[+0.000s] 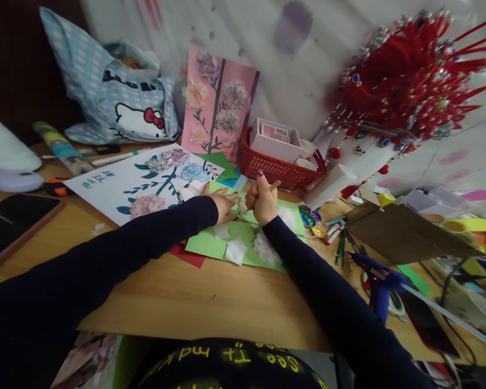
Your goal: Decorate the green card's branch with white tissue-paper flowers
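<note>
A light green sheet [204, 240] lies on the table with crumpled white paper flowers [266, 248] at its right side. Loose white paper squares [236, 250] rest on its near part. My left hand [223, 204] reaches over the sheet's left side, fingers stretched out and low to the paper. Just right of it, my right hand [264, 200] is closed in a fist with the thumb up, around a thin light-brown stick [275, 185] whose end pokes out. Whatever is under my right fist is partly hidden.
Left lies a white sheet with paper flowers [101, 189]; a pink flower picture [194, 108] stands behind. A red basket [267, 172] holds a white box. At right are a blue glue gun [383, 283], brown cardboard [405, 232] and a red beaded headdress [392, 92]. A phone [16, 224] lies far left.
</note>
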The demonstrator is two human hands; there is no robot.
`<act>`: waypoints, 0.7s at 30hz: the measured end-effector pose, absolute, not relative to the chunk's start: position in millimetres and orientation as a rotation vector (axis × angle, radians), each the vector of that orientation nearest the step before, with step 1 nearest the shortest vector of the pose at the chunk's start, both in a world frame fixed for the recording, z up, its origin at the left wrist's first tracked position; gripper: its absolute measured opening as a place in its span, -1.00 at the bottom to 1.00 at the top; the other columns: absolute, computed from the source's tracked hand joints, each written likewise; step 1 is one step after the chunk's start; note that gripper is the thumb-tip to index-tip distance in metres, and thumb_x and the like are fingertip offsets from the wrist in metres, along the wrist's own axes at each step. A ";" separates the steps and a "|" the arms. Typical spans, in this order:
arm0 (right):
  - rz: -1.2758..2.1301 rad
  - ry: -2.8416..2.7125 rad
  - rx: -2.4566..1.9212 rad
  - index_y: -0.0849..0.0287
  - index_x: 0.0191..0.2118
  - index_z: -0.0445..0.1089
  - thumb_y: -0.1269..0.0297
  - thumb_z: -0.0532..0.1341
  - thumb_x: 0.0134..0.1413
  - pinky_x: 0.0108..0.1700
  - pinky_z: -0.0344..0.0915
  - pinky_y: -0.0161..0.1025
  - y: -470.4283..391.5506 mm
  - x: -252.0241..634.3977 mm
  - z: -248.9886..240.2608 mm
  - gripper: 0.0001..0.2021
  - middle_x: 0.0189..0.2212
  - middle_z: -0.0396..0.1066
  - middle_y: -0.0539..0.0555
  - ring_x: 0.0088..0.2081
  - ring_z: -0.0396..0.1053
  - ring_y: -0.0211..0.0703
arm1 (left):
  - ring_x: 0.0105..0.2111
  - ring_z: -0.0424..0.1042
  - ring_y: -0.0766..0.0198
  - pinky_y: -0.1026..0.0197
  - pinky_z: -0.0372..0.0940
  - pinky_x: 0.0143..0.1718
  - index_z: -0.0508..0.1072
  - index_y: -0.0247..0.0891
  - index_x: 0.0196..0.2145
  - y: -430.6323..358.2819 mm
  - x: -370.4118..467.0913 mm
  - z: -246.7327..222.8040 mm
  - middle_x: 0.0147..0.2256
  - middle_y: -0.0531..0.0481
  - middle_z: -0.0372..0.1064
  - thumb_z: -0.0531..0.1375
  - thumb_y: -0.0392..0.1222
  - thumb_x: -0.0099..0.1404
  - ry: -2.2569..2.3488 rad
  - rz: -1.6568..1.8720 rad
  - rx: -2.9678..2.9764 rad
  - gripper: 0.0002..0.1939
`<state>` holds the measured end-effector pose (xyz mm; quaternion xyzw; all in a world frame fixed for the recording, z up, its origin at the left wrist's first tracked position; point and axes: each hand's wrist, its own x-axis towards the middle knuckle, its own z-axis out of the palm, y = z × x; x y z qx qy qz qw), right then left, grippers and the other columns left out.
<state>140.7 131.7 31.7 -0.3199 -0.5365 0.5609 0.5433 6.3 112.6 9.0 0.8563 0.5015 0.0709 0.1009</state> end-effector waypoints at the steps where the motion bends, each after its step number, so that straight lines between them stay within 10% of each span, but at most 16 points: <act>1: 1.333 -1.270 -0.759 0.10 -0.72 -0.10 -0.18 0.14 -0.11 -0.79 -0.22 -0.42 131.9 140.9 31.3 -0.45 -0.83 -0.21 -0.21 -0.81 -0.22 -0.47 | 0.20 -0.05 -0.16 -0.38 -0.31 0.09 0.16 -0.19 0.16 111.8 6.8 10.1 0.23 -0.16 -0.02 0.05 -0.01 0.23 1.501 0.198 2.524 -0.44; 15: 0.981 -1.334 -0.633 0.09 -0.68 -0.19 -0.11 -0.09 0.11 -0.72 -0.07 -0.36 124.0 174.2 100.4 -0.50 -0.77 -0.27 -0.16 -0.75 -0.21 -0.37 | 0.22 -0.07 -0.05 -0.32 -0.44 0.13 0.16 -0.09 0.15 107.5 10.8 17.4 0.24 -0.03 -0.01 0.07 0.01 0.22 1.618 0.085 2.470 -0.45; 21: 0.808 -1.686 -0.880 0.14 -0.51 0.24 -0.25 -0.28 0.10 -0.57 0.15 -0.33 109.7 216.7 107.2 -0.38 -0.65 0.15 -0.01 -0.62 0.16 -0.30 | 0.23 -0.10 -0.08 -0.32 -0.41 0.14 0.15 -0.08 0.17 106.1 5.4 30.9 0.24 -0.03 -0.04 0.08 0.23 0.12 1.527 0.064 2.464 -0.30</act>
